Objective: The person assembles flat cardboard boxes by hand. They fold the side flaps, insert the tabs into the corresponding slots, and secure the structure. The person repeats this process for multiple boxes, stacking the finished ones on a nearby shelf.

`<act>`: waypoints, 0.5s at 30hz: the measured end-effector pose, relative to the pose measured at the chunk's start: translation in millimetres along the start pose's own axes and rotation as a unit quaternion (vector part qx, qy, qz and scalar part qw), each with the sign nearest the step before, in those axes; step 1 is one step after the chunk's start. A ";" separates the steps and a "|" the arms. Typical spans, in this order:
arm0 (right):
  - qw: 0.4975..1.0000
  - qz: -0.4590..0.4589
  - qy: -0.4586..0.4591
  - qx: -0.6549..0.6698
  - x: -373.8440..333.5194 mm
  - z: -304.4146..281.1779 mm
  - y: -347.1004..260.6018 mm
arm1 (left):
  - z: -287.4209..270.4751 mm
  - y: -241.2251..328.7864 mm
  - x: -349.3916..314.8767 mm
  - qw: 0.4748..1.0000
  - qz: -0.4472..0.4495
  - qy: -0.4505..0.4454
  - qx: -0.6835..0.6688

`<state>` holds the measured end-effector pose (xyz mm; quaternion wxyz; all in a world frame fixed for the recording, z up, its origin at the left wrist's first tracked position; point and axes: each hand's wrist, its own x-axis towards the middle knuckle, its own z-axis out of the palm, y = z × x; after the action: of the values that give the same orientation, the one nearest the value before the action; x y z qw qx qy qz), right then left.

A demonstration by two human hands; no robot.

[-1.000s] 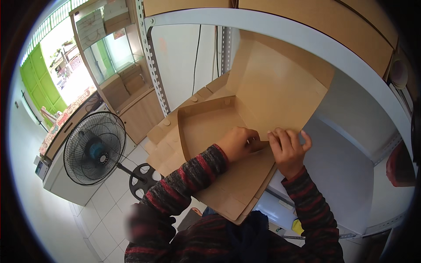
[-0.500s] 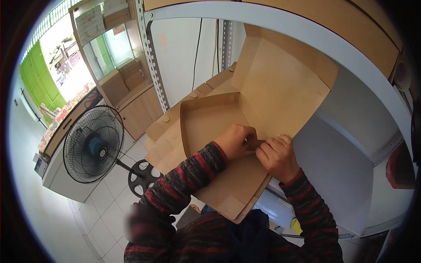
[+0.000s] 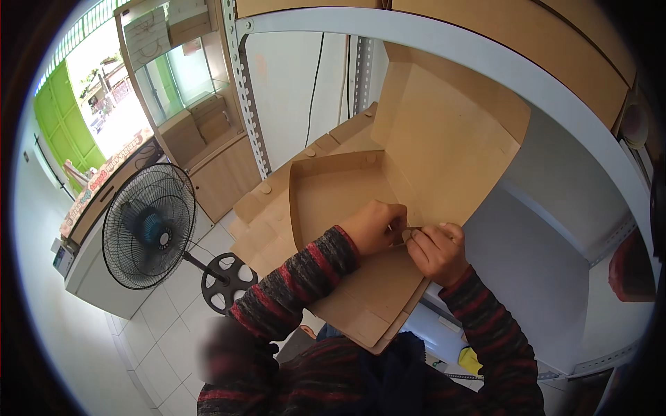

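Observation:
A brown cardboard box (image 3: 340, 197) lies in front of me with its lid (image 3: 458, 132) raised at the far right. Its far and left walls stand up. At the near right corner, my left hand (image 3: 377, 227) is closed, with its fingers bent over the box edge. Close beside it, my right hand (image 3: 438, 254) pinches a small cardboard flap at that same corner. The fingertips nearly meet, and they partly hide the flap and the corner. Under the box lie flat cardboard blanks (image 3: 368, 298), which jut out toward me.
A grey metal shelf frame (image 3: 416, 24) arches over the work, with cardboard boxes (image 3: 499, 38) on top. Right of the box is a grey shelf board (image 3: 531, 256). A black standing fan (image 3: 149, 229) is at left, before a wooden cabinet (image 3: 222, 170). More blanks (image 3: 263, 208) extend left.
My right hand has shifted slightly, its fingers still at the corner flap. The left hand stays at the corner. The view has tilted a little, and the box keeps its shape.

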<state>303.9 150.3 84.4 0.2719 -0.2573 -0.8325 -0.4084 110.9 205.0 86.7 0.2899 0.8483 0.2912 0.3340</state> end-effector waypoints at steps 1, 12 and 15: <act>1.000 0.001 0.003 -0.001 1.0 -0.4 -0.1 | 0.7 -0.8 -0.1 1.000 0.001 0.000 0.003; 1.000 0.012 0.009 0.019 -1.8 1.9 0.2 | -0.5 -3.9 -0.6 1.000 0.024 -0.002 0.007; 1.000 0.012 0.013 0.018 -0.3 1.7 -0.5 | -0.9 -3.5 -1.4 0.999 0.026 0.006 0.017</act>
<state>303.4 151.3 83.0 0.2922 -0.2571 -0.8328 -0.3937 108.4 206.7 84.3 0.2650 0.8585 0.2759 0.3415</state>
